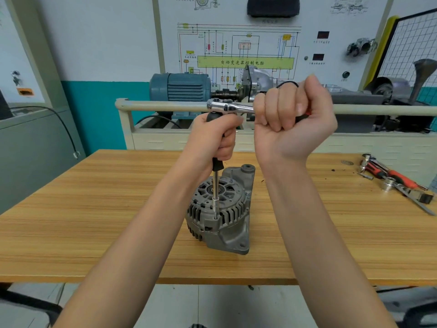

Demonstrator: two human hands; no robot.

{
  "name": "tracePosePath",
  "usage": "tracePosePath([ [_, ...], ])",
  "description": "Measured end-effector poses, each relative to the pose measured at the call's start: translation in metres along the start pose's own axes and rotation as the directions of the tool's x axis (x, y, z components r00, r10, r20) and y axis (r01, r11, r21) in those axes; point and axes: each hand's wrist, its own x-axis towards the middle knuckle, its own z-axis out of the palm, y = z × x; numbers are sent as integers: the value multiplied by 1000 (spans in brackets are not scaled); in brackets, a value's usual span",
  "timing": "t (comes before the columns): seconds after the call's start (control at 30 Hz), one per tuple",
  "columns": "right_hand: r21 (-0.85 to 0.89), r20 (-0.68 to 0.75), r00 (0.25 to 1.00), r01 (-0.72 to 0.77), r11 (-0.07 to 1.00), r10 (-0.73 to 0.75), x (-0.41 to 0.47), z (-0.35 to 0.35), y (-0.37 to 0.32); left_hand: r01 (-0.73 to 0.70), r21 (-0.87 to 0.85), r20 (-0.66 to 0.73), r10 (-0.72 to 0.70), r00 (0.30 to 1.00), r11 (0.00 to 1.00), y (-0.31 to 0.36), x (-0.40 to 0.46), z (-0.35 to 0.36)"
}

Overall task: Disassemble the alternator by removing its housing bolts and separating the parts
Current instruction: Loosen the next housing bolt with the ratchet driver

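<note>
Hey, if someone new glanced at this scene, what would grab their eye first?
Probably the grey alternator standing mid-table on the wooden table, with a long driver planted upright in its housing. Above it, the left hand grips the driver's handle while the right hand grips a chrome ratchet lying across its top.

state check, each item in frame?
alternator: upright on the wooden table, housing still together
driver: vertical, socket tip seated on a housing bolt
ratchet: horizontal, head on top of the driver handle
left hand: grips the driver handle
right hand: grips the ratchet handle
spare tools: lying loose at the table's right edge
</note>
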Motion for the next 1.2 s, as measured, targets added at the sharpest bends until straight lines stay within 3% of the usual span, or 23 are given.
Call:
tracePosePath([
  [0.07, -197, 129, 973, 216, 957, -193, -10, 8, 10, -9, 40, -149, 15, 989, 999, -1, 1, 6],
  [0.13, -352, 252, 906, 412, 840, -339, -19, 15, 20, -39, 68, -257, 55, 965, 997, -3, 1, 10],
  [0.2, -397, 295, 882, 464, 792, -369, -22, 18, 23, -68, 89, -301, 92, 949, 994, -6, 0, 11],
  [0.3, -280, 224, 932, 341, 897, -285, -15, 14, 18, -66, 43, -213, 74, 974, 997, -5, -1, 5],
  [0.4, -79, 63, 997, 48, 996, -43, 0, 4, 6, -23, -22, 13, 24, 1000, 999, -3, -1, -8],
  [0.53, 253, -114, 964, -205, 946, 240, 20, -14, -2, 46, -48, 263, -32, 964, 998, -3, -2, -17],
  [0.67, 395, -142, 940, -233, 889, 309, 24, -21, -2, 82, -34, 388, -62, 920, 996, -4, -2, -14],
  [0.77, 313, -130, 965, -179, 933, 229, 16, -14, -4, 69, -18, 313, -60, 948, 997, -3, -3, -13],
  [0.9, 9, -9, 1000, 1, 1000, -1, -2, 1, 3, 32, 38, -25, -31, 999, 999, -6, -3, -3],
  [0.97, -196, 129, 969, 233, 953, -210, -14, 10, 12, 20, 55, -200, -9, 980, 998, -8, -2, 6],
  [1.03, -377, 268, 890, 448, 810, -368, -24, 17, 21, -12, 114, -314, 47, 948, 993, -10, -1, 11],
  [1.1, -443, 322, 859, 509, 738, -398, -29, 21, 25, -39, 157, -343, 92, 935, 987, -13, -2, 10],
  [1.2, -332, 240, 909, 406, 852, -340, -21, 18, 21, -38, 110, -208, 61, 976, 993, -11, -4, 1],
])
